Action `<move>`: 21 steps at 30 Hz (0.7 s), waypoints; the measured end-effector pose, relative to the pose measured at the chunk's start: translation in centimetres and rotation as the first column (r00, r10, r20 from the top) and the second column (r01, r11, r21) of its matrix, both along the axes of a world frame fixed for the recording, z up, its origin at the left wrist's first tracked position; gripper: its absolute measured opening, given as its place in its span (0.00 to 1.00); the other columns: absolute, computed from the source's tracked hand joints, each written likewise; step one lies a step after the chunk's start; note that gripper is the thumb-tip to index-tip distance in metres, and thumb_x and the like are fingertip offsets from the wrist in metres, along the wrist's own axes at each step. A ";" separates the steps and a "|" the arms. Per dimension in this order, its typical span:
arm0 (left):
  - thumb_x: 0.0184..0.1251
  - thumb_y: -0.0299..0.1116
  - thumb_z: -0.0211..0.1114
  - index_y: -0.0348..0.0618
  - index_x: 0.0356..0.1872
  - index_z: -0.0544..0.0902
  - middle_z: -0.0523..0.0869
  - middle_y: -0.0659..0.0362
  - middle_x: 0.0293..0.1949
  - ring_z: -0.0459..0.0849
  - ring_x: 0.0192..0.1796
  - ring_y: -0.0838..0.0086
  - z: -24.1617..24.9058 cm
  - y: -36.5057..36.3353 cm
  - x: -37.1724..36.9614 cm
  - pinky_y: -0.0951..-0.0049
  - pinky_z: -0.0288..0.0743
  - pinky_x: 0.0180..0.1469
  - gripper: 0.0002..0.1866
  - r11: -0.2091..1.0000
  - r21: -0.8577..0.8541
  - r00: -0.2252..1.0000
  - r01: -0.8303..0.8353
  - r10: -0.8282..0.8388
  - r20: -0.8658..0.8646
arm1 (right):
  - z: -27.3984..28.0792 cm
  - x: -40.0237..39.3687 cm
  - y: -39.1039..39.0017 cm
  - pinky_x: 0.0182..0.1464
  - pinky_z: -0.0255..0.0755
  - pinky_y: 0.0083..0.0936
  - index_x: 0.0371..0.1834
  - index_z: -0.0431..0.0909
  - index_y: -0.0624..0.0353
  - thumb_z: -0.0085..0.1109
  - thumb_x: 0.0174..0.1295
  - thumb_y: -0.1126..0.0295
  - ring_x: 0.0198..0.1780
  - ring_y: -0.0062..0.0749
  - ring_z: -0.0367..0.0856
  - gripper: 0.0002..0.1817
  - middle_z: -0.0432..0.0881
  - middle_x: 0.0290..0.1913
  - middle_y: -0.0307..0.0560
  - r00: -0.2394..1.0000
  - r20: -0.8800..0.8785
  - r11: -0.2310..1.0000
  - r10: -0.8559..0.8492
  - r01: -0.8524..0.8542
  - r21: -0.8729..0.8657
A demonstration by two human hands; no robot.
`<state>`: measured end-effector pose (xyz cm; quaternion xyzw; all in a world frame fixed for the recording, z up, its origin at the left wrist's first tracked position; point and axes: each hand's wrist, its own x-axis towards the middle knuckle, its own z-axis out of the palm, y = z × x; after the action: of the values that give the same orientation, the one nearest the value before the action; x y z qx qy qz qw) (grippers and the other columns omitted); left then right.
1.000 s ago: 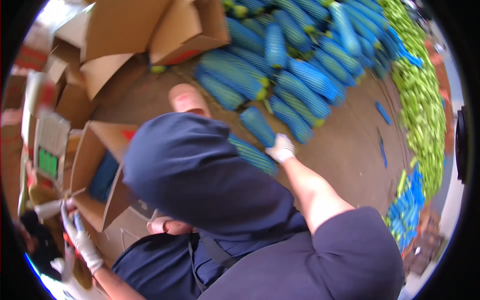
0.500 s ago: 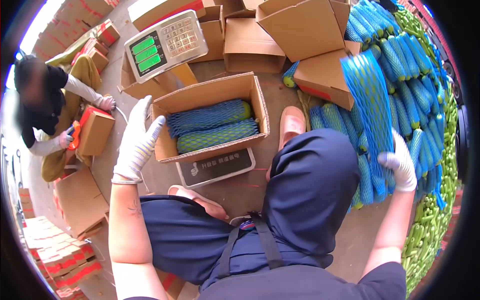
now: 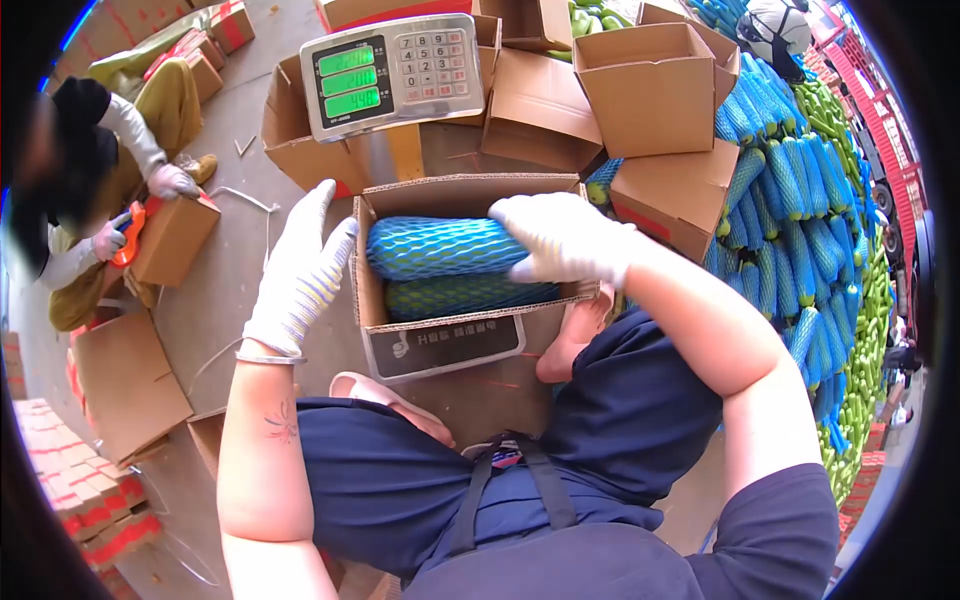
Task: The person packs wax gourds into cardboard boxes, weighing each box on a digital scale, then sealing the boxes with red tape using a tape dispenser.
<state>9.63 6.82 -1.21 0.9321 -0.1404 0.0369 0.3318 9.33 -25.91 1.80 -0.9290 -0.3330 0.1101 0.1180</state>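
My right hand [image 3: 565, 240], in a white knit glove, grips the right end of a net-wrapped zucchini [image 3: 435, 248], long and green under a blue foam net. That zucchini lies in an open cardboard box [image 3: 450, 195], over the back part of it. In front of it and partly covered is another netted zucchini [image 3: 460, 298]. Just outside the box's left wall, my gloved left hand [image 3: 300, 280] is held open, thumb apart from the fingers, with nothing in it. Beneath the box sits a scale platform [image 3: 470, 350].
The scale's lit display [image 3: 390, 80] stands behind the box. Open cartons [image 3: 645, 90] crowd the back. A large pile of netted zucchini [image 3: 790, 220] fills the right side. At left, a co-worker [image 3: 75, 130] holds an orange tool [image 3: 128, 233] by a closed carton [image 3: 175, 240].
My right hand has swung from the pile at right into the box, bringing the netted zucchini with it. My left hand stays open by the box. The view has shifted slightly.
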 end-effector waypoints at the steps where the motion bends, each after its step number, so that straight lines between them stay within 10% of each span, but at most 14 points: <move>1: 0.77 0.38 0.61 0.40 0.75 0.67 0.77 0.48 0.65 0.79 0.63 0.63 0.0 -0.2 0.1 0.68 0.70 0.67 0.30 1.000 -0.012 0.999 -0.001 0.001 -0.038 | -1.8 0.0 0.5 0.52 0.77 0.43 0.50 0.76 0.61 0.73 0.49 0.61 0.48 0.52 0.84 0.27 0.83 0.44 0.56 1.000 0.018 1.000 0.003 -0.002 -0.032; 9: 0.74 0.42 0.63 0.39 0.71 0.70 0.75 0.44 0.67 0.73 0.70 0.52 0.5 -2.2 0.9 0.63 0.66 0.72 0.30 0.995 -0.096 0.990 -0.010 -0.004 -0.140 | -5.7 -0.6 1.3 0.55 0.75 0.40 0.68 0.69 0.64 0.76 0.49 0.51 0.53 0.50 0.83 0.45 0.82 0.52 0.58 0.998 0.005 0.952 -0.055 0.054 -0.302; 13: 0.76 0.37 0.61 0.43 0.74 0.69 0.79 0.48 0.59 0.79 0.58 0.66 0.7 -1.9 1.1 0.69 0.72 0.63 0.28 0.999 -0.037 0.999 -0.001 0.000 -0.036 | -3.2 -0.2 1.0 0.61 0.74 0.41 0.73 0.65 0.65 0.72 0.53 0.47 0.57 0.53 0.81 0.48 0.81 0.56 0.62 0.991 -0.102 0.970 -0.086 0.060 -0.235; 21: 0.77 0.36 0.60 0.43 0.75 0.67 0.79 0.50 0.64 0.78 0.63 0.63 0.9 -1.2 -0.1 0.68 0.69 0.67 0.28 0.995 -0.097 0.999 -0.010 0.005 -0.049 | 5.5 1.1 -4.4 0.60 0.75 0.39 0.61 0.79 0.60 0.58 0.69 0.52 0.57 0.54 0.82 0.26 0.85 0.54 0.60 0.952 -0.237 0.961 -0.193 0.231 0.148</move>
<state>9.54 5.61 -0.34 0.9161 -0.1268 0.0222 0.3798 10.46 -30.34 7.31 -0.9276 -0.2241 0.1696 0.2462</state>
